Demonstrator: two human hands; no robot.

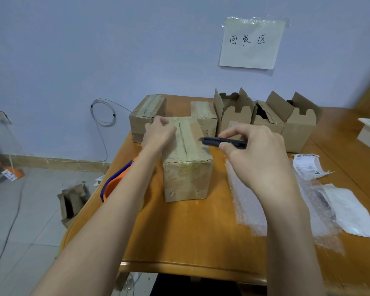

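Two bare forearms are stretched from the near edge across the desk [190, 231]. The taped cardboard box [188, 167] is stood at the middle of the desk, with its top seam running away from the camera. Its upper left side is gripped by the left hand [158, 133], fingers curled. A dark utility knife [213, 142] is pinched between thumb and fingers of the right hand [259, 152], its tip held at the box's upper right edge. Bubble wrap [248, 210] is spread beneath the right forearm, and open cartons [235, 116] are lined up behind.
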